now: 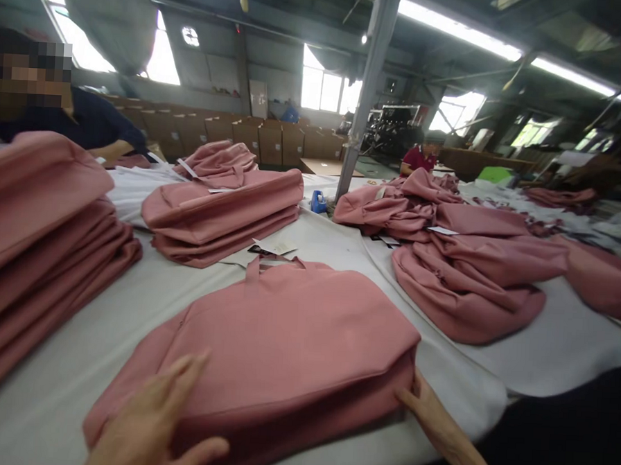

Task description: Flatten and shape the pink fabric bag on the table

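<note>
A flat pink bag (pixel 284 335) with a small top handle lies in front of me on the white table (pixel 490 387). My left hand (pixel 149 425) rests open on its near left part, fingers spread over the fabric. My right hand (pixel 429 409) touches the bag's near right corner at the side edge, fingers against the fabric.
A tall stack of pink bags (pixel 33 246) stands at the left, a lower stack (pixel 222 214) beyond, and a loose heap of pink bags (pixel 470 262) at the right. A person in dark blue (pixel 87 127) sits far left. A blue tape dispenser (pixel 318 202) stands by a grey pillar (pixel 367 90).
</note>
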A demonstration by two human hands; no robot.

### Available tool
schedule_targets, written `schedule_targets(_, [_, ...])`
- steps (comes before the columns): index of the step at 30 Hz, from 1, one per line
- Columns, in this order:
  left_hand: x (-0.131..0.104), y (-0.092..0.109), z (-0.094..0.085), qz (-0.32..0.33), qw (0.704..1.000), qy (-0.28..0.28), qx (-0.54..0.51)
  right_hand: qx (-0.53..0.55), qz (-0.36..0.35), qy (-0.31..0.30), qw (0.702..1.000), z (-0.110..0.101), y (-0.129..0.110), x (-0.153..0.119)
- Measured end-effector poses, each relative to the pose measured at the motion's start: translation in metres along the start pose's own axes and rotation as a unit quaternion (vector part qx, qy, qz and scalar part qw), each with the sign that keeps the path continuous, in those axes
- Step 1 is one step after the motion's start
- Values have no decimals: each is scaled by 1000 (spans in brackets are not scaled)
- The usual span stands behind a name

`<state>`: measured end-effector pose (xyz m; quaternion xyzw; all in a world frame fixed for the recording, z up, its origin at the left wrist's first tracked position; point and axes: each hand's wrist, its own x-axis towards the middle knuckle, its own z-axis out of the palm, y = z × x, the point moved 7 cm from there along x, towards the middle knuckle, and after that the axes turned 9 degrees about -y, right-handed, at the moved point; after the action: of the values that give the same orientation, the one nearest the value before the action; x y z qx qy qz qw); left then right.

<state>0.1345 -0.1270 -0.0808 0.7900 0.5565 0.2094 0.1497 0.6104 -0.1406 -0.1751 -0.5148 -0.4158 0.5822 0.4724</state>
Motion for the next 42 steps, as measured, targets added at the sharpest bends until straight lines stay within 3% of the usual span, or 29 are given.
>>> schedule_targets(2, [22, 62, 38, 105, 978, -125, 128, -10, -28, 8, 1000, 11, 4, -7])
schedule_targets(4, [48, 100, 65, 120, 944, -201, 233, -15, -45, 28, 998, 17, -2, -3])
schedule_targets(6, [73, 124, 69, 159, 921, -244, 260, -46, -58, 73, 995, 16, -20, 2])
schedule_targets(8, [95, 131, 46, 199, 913, -249, 256, -81, -71, 114, 988, 14, -46, 7])
schedule_targets(11, [102, 125, -8, 265, 907, -195, 264, -206, -110, 160, 959, 13, -85, 9])
schedule_targets(13, [86, 117, -22, 313, 897, -169, 263, -302, -127, 183, 927, 17, -91, 10])
schedule_targets(15, [62, 104, -6, 333, 894, -169, 249, -343, -129, 179, 913, 23, -72, 15])
schedule_targets(19, [29, 71, 51, 297, 913, -129, 247, -375, -156, 146, 902, 33, -18, 22])
schedule_targets(21, [27, 60, 61, 274, 921, -110, 256, -396, -188, 143, 887, 32, -15, 18])
schedule_targets(23, [31, 57, 57, 274, 922, -106, 251, -411, -230, 145, 870, 30, -37, 8])
schedule_targets(25, [37, 58, 47, 282, 920, -98, 252, -479, -301, 133, 814, 42, -76, -3])
schedule_targets(27, [39, 63, 37, 285, 918, -80, 265, -601, -372, 75, 704, 76, -111, -10])
schedule_targets(29, [33, 72, 32, 284, 914, -48, 286, -697, -391, -36, 600, 119, -121, -4])
schedule_targets(31, [16, 85, 27, 278, 917, 5, 284, -729, -375, -140, 556, 157, -114, 7])
schedule_targets(33, [-14, 99, 30, 306, 919, 33, 247, -730, -364, -189, 547, 186, -101, 16])
schedule_targets(34, [-31, 106, 36, 332, 917, 21, 221, -728, -365, -192, 548, 198, -95, 19])
schedule_targets(35, [-46, 110, 47, 360, 911, -15, 201, -724, -370, -188, 551, 206, -90, 20])
schedule_targets(37, [-64, 104, 71, 351, 910, -99, 197, -714, -380, -184, 559, 220, -82, 18])
schedule_targets(40, [-61, 78, 95, 283, 918, -168, 223, -691, -402, -219, 560, 243, -72, 12])
schedule_targets(42, [-49, 69, 103, 291, 914, -174, 222, -679, -397, -249, 565, 261, -67, 13])
